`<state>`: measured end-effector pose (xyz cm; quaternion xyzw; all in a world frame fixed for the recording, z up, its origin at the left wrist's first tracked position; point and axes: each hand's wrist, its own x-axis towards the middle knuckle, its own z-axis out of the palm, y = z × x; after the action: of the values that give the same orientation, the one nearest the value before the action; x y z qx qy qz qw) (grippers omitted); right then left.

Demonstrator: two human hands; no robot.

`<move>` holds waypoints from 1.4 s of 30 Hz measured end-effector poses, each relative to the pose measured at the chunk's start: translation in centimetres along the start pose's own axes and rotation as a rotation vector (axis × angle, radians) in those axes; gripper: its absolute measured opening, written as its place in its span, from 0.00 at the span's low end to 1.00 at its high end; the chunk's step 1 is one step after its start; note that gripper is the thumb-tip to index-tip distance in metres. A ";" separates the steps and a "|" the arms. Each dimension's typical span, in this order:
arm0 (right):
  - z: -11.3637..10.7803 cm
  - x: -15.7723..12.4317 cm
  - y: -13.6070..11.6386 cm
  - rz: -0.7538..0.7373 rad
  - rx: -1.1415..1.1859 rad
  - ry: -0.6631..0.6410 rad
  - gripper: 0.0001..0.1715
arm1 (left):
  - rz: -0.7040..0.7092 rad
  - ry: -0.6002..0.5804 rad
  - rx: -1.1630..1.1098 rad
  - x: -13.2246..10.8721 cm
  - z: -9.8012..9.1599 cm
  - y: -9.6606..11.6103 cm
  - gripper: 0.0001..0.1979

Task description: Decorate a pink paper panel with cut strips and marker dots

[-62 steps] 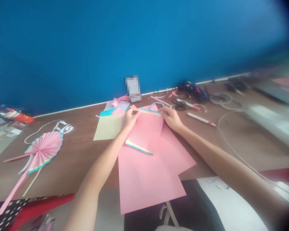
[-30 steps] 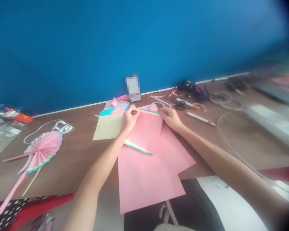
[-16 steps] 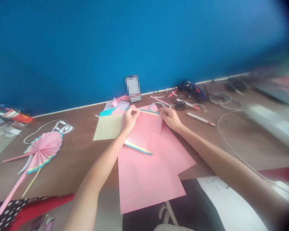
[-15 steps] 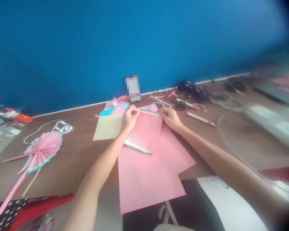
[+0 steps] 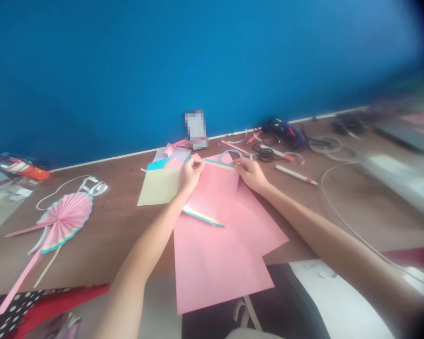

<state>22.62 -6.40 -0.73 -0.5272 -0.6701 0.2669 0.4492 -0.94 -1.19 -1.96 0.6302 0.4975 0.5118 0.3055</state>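
Note:
My left hand [image 5: 191, 174] and my right hand [image 5: 250, 174] pinch opposite ends of a narrow blue-and-yellow paper strip [image 5: 219, 164]. The strip is held just above the top of a stack of pink paper sheets [image 5: 219, 263]. A second striped strip [image 5: 203, 217] lies on the pink paper below my hands. Close to my left hand lies a pale yellow-green paper sheet [image 5: 159, 187], with a turquoise paper [image 5: 158, 164] behind it.
A pleated pink paper fan [image 5: 65, 221] lies at the left of the brown table [image 5: 102, 263]. Behind my right hand are black-handled scissors [image 5: 265, 156], a glue gun [image 5: 284, 129] and a marker [image 5: 296, 174]. A white cable [image 5: 342, 221] curves across the right side.
The view shifts very slightly. My hands and the strip between them keep their places.

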 end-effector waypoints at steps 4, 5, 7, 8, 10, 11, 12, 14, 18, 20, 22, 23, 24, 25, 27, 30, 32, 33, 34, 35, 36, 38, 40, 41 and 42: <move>0.0 0.0 0.1 -0.001 0.001 -0.005 0.16 | -0.010 0.001 -0.012 -0.1 0.0 0.3 0.11; 0.0 0.0 0.1 0.000 0.005 -0.006 0.16 | -0.011 0.001 -0.014 -0.1 0.0 0.3 0.11; 0.1 0.0 0.1 0.003 0.014 -0.007 0.16 | -0.011 0.002 -0.014 -0.1 -0.1 0.4 0.10; 0.1 0.0 0.2 0.002 0.014 -0.006 0.16 | -0.010 0.002 -0.014 -0.1 -0.1 0.3 0.10; 0.1 0.0 0.2 -0.001 0.007 -0.002 0.16 | -0.008 -0.001 -0.016 0.0 -0.1 0.2 0.09; 0.1 0.0 0.1 -0.002 0.004 -0.001 0.16 | -0.007 -0.002 -0.018 0.0 -0.1 0.1 0.09; 0.1 0.0 0.1 -0.002 0.000 -0.001 0.16 | -0.005 -0.003 -0.021 0.0 -0.1 0.1 0.09; 0.0 -0.1 0.0 0.000 -0.004 -0.002 0.16 | -0.005 -0.001 -0.025 0.1 0.0 0.0 0.09; -0.1 -0.1 -0.2 0.002 -0.004 -0.006 0.16 | -0.019 -0.002 -0.032 0.0 0.0 0.1 0.09; 0.0 -0.2 -0.2 0.004 0.001 -0.006 0.16 | -0.026 0.002 -0.036 0.0 0.0 0.2 0.10; 0.0 -0.2 -0.2 0.003 0.008 -0.007 0.16 | -0.031 0.008 -0.036 0.0 0.0 0.4 0.10; 0.0 -0.2 -0.2 0.001 0.010 -0.007 0.16 | -0.033 0.011 -0.035 0.0 0.0 0.4 0.10; 0.0 -0.2 -0.2 -0.002 0.011 -0.009 0.16 | -0.034 0.012 -0.033 0.0 0.0 0.4 0.10; 0.0 -0.2 -0.2 -0.005 0.012 -0.011 0.15 | -0.036 0.010 -0.031 0.0 0.0 0.5 0.10; 0.0 -0.2 -0.2 -0.006 0.011 -0.015 0.15 | -0.044 0.013 -0.027 0.0 0.0 0.5 0.10; 0.0 -0.1 -0.2 -0.009 0.014 -0.016 0.15 | -0.062 0.030 -0.028 -0.1 0.0 0.8 0.10; 0.0 -0.1 -0.1 -0.017 0.029 -0.022 0.15 | -0.065 0.036 -0.038 -0.2 0.0 1.0 0.10; 0.1 -0.1 -0.1 -0.021 0.040 -0.028 0.15 | -0.067 0.038 -0.041 -0.3 0.0 1.1 0.10; 0.1 -0.1 -0.1 -0.024 0.051 -0.034 0.15 | -0.068 0.041 -0.042 -0.3 -0.1 1.2 0.10; 0.1 -0.1 0.0 -0.024 0.058 -0.039 0.15 | -0.071 0.042 -0.040 -0.3 -0.1 1.2 0.10; 0.1 -0.1 0.0 -0.024 0.060 -0.042 0.15 | -0.074 0.043 -0.039 -0.3 -0.1 1.3 0.10; 0.1 -0.1 0.0 -0.027 0.055 -0.041 0.14 | -0.079 0.042 -0.035 -0.3 -0.1 1.2 0.10; 0.0 -0.1 -0.1 -0.032 0.048 -0.038 0.14 | -0.079 0.046 -0.033 -0.2 0.0 1.2 0.09; 0.0 -0.2 -0.1 -0.034 0.048 -0.038 0.14 | -0.075 0.055 -0.034 -0.2 0.0 1.2 0.09; 0.0 -0.2 -0.1 -0.033 0.049 -0.038 0.14 | -0.069 0.065 -0.043 -0.1 0.0 1.1 0.09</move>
<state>22.53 -6.57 -0.72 -0.4998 -0.6804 0.2857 0.4534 -0.55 -1.65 -0.99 0.5891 0.5174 0.5318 0.3200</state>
